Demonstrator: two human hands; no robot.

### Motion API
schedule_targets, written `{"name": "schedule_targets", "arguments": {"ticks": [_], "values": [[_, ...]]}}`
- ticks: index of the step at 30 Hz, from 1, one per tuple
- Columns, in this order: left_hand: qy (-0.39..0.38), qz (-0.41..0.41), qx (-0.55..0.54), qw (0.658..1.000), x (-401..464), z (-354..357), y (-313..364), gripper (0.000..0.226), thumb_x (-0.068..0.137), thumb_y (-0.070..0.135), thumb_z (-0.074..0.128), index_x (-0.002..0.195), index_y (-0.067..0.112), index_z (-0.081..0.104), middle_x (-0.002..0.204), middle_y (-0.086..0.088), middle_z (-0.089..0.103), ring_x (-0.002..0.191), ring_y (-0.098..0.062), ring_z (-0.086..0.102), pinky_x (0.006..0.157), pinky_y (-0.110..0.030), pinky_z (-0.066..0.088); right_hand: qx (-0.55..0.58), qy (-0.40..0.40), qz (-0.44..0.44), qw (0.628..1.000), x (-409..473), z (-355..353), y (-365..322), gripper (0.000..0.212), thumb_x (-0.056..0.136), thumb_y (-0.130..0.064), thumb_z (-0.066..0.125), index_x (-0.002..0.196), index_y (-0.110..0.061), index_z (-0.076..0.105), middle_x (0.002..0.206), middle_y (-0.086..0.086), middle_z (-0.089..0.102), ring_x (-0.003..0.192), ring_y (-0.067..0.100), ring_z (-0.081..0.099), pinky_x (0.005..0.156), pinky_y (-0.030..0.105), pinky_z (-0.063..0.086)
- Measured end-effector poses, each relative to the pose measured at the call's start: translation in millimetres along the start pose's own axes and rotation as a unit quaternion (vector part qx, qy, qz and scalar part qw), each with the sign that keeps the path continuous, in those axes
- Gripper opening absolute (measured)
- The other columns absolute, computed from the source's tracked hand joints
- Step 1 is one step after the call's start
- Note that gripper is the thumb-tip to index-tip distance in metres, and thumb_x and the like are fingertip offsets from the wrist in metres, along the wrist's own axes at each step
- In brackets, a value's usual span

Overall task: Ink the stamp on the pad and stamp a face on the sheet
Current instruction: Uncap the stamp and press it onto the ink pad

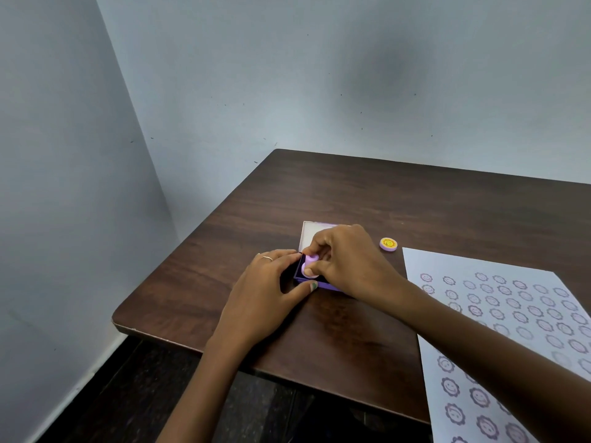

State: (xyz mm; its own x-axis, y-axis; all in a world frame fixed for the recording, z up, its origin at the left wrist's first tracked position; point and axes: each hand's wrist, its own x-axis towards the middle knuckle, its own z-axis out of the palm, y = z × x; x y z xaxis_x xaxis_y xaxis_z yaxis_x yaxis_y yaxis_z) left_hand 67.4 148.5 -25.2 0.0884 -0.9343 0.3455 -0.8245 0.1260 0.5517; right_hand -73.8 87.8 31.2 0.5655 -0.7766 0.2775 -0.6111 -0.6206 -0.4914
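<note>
A small purple stamp [309,266] stands face down on the dark ink pad [299,272], inside an open purple case whose white lid [307,233] tilts up behind. My right hand [348,262] grips the stamp from above with fingertips and thumb. My left hand [267,290] holds the case at its left side and front edge, thumb against the front rim. The white sheet [499,327] lies to the right, covered with several purple stamped faces.
A round purple cap with a yellow smiling face [388,244] lies on the dark wooden table [351,193] between the case and the sheet. The table's left edge and near corner are close to my left hand. Pale walls stand behind and left.
</note>
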Motion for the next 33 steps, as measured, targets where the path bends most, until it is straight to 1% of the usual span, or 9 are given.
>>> {"name": "schedule_targets", "arguments": {"ticks": [5, 10, 13, 18, 21, 24, 28, 30, 33], "values": [[-0.003, 0.003, -0.007, 1.000, -0.1, -0.5, 0.7, 0.055, 0.081, 0.048, 0.061, 0.131, 0.027, 0.053, 0.133, 0.009, 0.056, 0.123, -0.007, 0.044, 0.101, -0.032, 0.042, -0.001, -0.020, -0.008, 1.000, 4.3, -0.9, -1.1, 0.014, 0.067, -0.007, 0.072, 0.080, -0.012, 0.073, 0.082, 0.004, 0.074, 0.065, 0.008, 0.051, 0.063, 0.020, 0.039], [0.001, 0.001, 0.000, 1.000, 0.0, 0.3, -0.3, 0.056, 0.081, 0.048, 0.061, 0.132, 0.025, 0.053, 0.135, 0.009, 0.054, 0.124, -0.006, 0.042, 0.101, -0.029, 0.041, 0.011, 0.009, -0.007, 1.000, 0.5, -0.2, 1.1, 0.014, 0.065, -0.012, 0.075, 0.079, -0.012, 0.074, 0.078, 0.005, 0.074, 0.065, 0.011, 0.060, 0.065, 0.028, 0.051], [-0.001, 0.001, 0.000, 1.000, -0.5, -0.2, 0.0, 0.056, 0.081, 0.048, 0.061, 0.132, 0.025, 0.053, 0.136, 0.009, 0.054, 0.125, -0.006, 0.042, 0.102, -0.030, 0.041, 0.005, 0.013, -0.012, 1.000, -0.7, 1.3, 1.7, 0.013, 0.067, -0.013, 0.073, 0.080, -0.013, 0.073, 0.078, 0.005, 0.074, 0.065, 0.010, 0.057, 0.063, 0.026, 0.047], [0.003, 0.003, -0.011, 1.000, -1.0, -0.5, 0.8, 0.055, 0.081, 0.047, 0.062, 0.132, 0.027, 0.053, 0.134, 0.009, 0.056, 0.123, -0.007, 0.043, 0.100, -0.029, 0.041, 0.015, -0.014, -0.019, 1.000, 3.4, -0.5, 1.0, 0.013, 0.066, -0.004, 0.067, 0.076, -0.011, 0.073, 0.075, 0.007, 0.074, 0.064, 0.013, 0.059, 0.064, 0.024, 0.046], [0.002, 0.003, -0.004, 1.000, -0.8, 0.0, 0.1, 0.056, 0.081, 0.047, 0.062, 0.132, 0.025, 0.052, 0.135, 0.009, 0.055, 0.125, -0.007, 0.042, 0.101, -0.029, 0.041, 0.016, 0.001, -0.009, 1.000, 0.8, 0.7, 2.8, 0.012, 0.066, -0.010, 0.073, 0.078, -0.013, 0.073, 0.076, 0.005, 0.073, 0.067, 0.014, 0.061, 0.066, 0.030, 0.050], [0.000, 0.001, -0.006, 1.000, -0.4, 0.5, -0.3, 0.056, 0.081, 0.047, 0.062, 0.132, 0.026, 0.053, 0.135, 0.009, 0.055, 0.125, -0.007, 0.042, 0.102, -0.032, 0.041, 0.001, 0.012, -0.006, 1.000, -1.5, 3.9, 3.2, 0.014, 0.068, -0.015, 0.074, 0.082, -0.013, 0.072, 0.079, 0.004, 0.073, 0.071, 0.014, 0.060, 0.068, 0.031, 0.049], [-0.001, 0.004, -0.013, 1.000, -0.1, -0.3, 0.2, 0.054, 0.081, 0.046, 0.063, 0.131, 0.026, 0.054, 0.133, 0.009, 0.056, 0.124, -0.008, 0.044, 0.102, -0.034, 0.042, -0.014, 0.000, -0.020, 1.000, 2.0, 5.0, -0.2, 0.010, 0.070, -0.009, 0.066, 0.078, -0.010, 0.071, 0.079, 0.007, 0.071, 0.073, 0.020, 0.060, 0.066, 0.030, 0.043], [-0.003, 0.007, -0.015, 1.000, 0.2, -0.5, 0.3, 0.053, 0.082, 0.046, 0.063, 0.130, 0.026, 0.055, 0.132, 0.008, 0.057, 0.123, -0.009, 0.044, 0.101, -0.034, 0.042, -0.021, -0.003, -0.021, 1.000, 2.7, 5.0, -1.1, 0.013, 0.070, -0.006, 0.062, 0.076, -0.010, 0.072, 0.079, 0.007, 0.070, 0.072, 0.020, 0.057, 0.065, 0.030, 0.040], [-0.002, 0.006, -0.011, 1.000, 0.0, 0.0, -0.4, 0.054, 0.082, 0.046, 0.063, 0.130, 0.025, 0.055, 0.133, 0.008, 0.056, 0.124, -0.008, 0.044, 0.102, -0.033, 0.042, 0.006, 0.013, -0.007, 1.000, 0.8, 3.4, 1.8, 0.012, 0.066, -0.009, 0.069, 0.077, -0.011, 0.073, 0.078, 0.008, 0.072, 0.069, 0.018, 0.059, 0.067, 0.032, 0.047]]}}
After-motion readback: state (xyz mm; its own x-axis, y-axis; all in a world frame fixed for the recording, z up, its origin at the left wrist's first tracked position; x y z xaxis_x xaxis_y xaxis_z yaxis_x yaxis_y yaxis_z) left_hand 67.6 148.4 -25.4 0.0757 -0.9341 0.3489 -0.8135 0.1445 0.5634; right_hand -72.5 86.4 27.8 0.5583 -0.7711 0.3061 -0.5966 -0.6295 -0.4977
